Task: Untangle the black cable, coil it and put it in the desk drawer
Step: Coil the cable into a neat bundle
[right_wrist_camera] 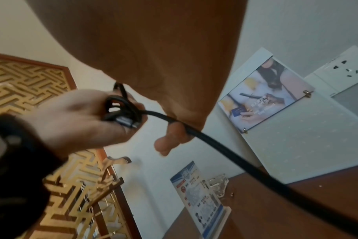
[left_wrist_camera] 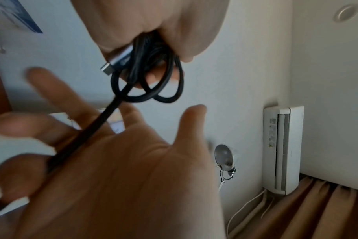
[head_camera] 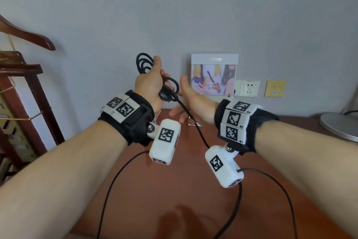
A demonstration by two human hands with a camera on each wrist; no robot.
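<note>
Fingers gripping one black cable, several loops

black cable: 1 | hands: 2 | wall sockets: 1 | wooden hangers: 1

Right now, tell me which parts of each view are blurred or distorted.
Head view: sharp in the middle, wide-angle bending toward the edges; the left hand and the black cable read clearly. Left wrist view: the right hand is smeared, its fingers worst. Right wrist view: the near palm is a dark soft mass, the cable run blurred.
</note>
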